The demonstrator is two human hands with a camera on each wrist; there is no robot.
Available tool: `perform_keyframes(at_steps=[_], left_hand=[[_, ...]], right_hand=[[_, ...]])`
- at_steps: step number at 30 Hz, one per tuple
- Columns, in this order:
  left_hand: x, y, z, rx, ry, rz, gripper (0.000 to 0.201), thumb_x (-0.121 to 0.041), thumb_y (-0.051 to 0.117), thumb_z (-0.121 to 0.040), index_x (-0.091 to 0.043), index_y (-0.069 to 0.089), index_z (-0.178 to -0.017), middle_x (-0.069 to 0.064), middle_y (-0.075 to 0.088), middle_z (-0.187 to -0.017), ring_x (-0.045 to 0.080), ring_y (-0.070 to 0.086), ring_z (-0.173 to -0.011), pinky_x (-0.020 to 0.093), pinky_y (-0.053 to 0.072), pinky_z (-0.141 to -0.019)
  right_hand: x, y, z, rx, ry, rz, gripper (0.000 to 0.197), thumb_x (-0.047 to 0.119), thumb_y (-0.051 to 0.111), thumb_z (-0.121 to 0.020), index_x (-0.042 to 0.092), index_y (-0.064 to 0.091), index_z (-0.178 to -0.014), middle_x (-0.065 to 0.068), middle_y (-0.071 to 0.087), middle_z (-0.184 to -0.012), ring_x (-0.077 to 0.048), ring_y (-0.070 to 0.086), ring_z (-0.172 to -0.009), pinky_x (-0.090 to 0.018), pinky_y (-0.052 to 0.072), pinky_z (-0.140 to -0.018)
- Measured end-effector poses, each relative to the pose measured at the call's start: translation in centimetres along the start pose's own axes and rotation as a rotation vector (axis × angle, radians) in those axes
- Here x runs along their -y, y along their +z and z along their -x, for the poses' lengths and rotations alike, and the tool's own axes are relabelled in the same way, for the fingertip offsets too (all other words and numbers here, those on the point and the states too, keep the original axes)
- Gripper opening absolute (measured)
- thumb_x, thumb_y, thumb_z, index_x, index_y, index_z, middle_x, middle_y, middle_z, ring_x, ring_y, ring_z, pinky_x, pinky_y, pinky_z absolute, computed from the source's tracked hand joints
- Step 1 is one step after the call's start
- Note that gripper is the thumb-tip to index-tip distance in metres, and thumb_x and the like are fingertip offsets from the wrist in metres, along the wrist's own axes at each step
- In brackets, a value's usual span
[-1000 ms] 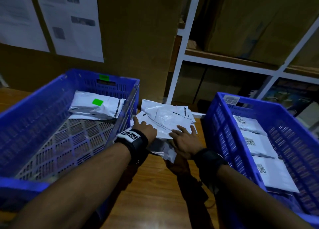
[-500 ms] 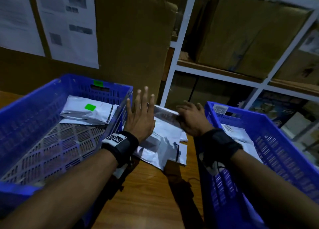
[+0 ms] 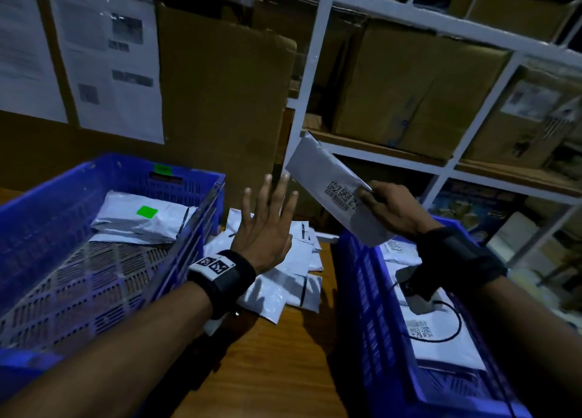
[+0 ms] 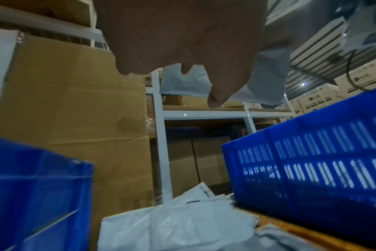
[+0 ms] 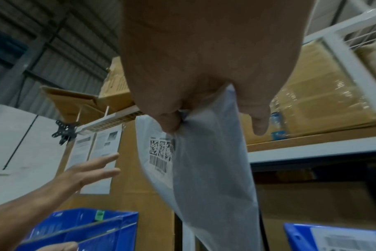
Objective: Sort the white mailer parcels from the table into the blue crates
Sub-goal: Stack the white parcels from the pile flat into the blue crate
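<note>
Standing at the left, one blue crate [image 3: 104, 178] holds a mailer with a green sticker [image 3: 141, 219]. Next, the left hand [image 3: 263, 228] stays raised over the pile of mailers [image 3: 283, 279], fingers straight and spread, holding nothing. Since half a second ago the right hand [image 3: 390, 209] has lifted one white mailer [image 3: 330, 187], pinched in its fingers, above the second blue crate [image 3: 371, 307], where three labelled mailers show.

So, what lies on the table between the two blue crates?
A loose pile of white mailer parcels lies on the wooden table between the left crate and the right crate. The head view shows it best.
</note>
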State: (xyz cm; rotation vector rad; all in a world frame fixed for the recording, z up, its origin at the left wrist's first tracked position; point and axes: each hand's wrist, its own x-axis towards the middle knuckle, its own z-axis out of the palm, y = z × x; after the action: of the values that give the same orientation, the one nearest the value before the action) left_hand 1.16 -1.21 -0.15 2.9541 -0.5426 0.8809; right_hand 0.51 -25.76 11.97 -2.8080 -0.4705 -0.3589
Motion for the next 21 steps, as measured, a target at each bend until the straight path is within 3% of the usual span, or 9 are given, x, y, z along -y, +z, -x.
perform_keyframes(at_steps=[3,5,8,12,14,17,21], left_hand=[[-3.0,-1.8,-1.5,0.09,0.001,0.001,0.079,-0.042,0.05,-0.094,-0.017,0.01,-0.158,0.017,-0.029,-0.16,0.046,-0.027,-0.144,0.068,-0.002,-0.116],[-5.5,-3.0,-2.5,0.12,0.006,-0.009,0.075,-0.044,0.049,-0.096,-0.016,0.016,-0.156,0.018,-0.021,-0.162,0.05,-0.022,-0.145,0.069,-0.004,-0.115],[-10.1,-4.8,-4.3,0.139,0.04,-0.005,0.074,-0.045,0.049,-0.096,-0.015,0.018,-0.155,0.018,-0.005,-0.165,0.05,-0.01,-0.148,0.071,-0.002,-0.115],[-18.0,-7.5,-7.0,0.194,0.042,0.024,0.07,-0.047,0.043,-0.099,-0.016,0.017,-0.157,0.017,-0.002,-0.165,0.048,-0.006,-0.149,0.071,-0.005,-0.114],[-22.0,-8.2,-8.2,0.239,0.022,0.066,0.07,-0.055,0.036,-0.1,-0.018,0.019,-0.157,0.016,0.0,-0.166,0.046,-0.006,-0.149,0.07,-0.006,-0.114],[-26.5,-8.4,-9.0,0.334,-0.106,0.216,0.08,-0.073,0.016,-0.095,-0.022,0.028,-0.156,0.014,0.009,-0.165,0.044,-0.003,-0.15,0.068,-0.005,-0.115],[-30.9,-7.5,-9.0,0.443,-0.237,0.296,0.087,-0.078,0.007,-0.091,-0.022,0.052,-0.141,0.016,0.029,-0.159,0.047,0.007,-0.148,0.068,-0.001,-0.115]], right_hand=[[-2.0,-0.9,1.6,-0.038,0.002,-0.013,0.031,0.036,0.043,-0.103,0.019,0.057,-0.081,-0.01,0.065,-0.088,-0.031,0.06,-0.082,-0.046,0.049,-0.071],[-3.6,-1.4,2.8,-0.06,0.002,0.007,0.032,0.035,0.043,-0.103,0.026,0.049,-0.073,-0.006,0.06,-0.083,-0.028,0.057,-0.079,-0.041,0.045,-0.067],[-6.5,-2.0,5.4,-0.141,0.001,0.012,0.034,0.04,0.04,-0.102,0.024,0.046,-0.073,-0.004,0.057,-0.077,-0.029,0.057,-0.076,-0.045,0.047,-0.067],[-11.1,-2.7,9.0,-0.203,0.031,0.005,0.05,0.057,0.025,-0.093,0.018,0.05,-0.073,-0.01,0.06,-0.075,-0.035,0.058,-0.075,-0.049,0.047,-0.067],[-13.3,-3.1,10.8,-0.233,0.033,0.006,0.05,0.058,0.021,-0.091,0.02,0.048,-0.072,-0.013,0.06,-0.075,-0.037,0.058,-0.075,-0.049,0.047,-0.065],[-15.3,-3.6,12.9,-0.225,0.029,-0.014,0.057,0.051,0.018,-0.085,0.013,0.06,-0.086,-0.016,0.066,-0.088,-0.039,0.061,-0.086,-0.05,0.048,-0.071],[-16.8,-3.1,14.9,-0.212,0.033,-0.029,0.051,0.04,0.024,-0.076,0.014,0.064,-0.094,-0.014,0.067,-0.093,-0.038,0.062,-0.091,-0.05,0.048,-0.078]])
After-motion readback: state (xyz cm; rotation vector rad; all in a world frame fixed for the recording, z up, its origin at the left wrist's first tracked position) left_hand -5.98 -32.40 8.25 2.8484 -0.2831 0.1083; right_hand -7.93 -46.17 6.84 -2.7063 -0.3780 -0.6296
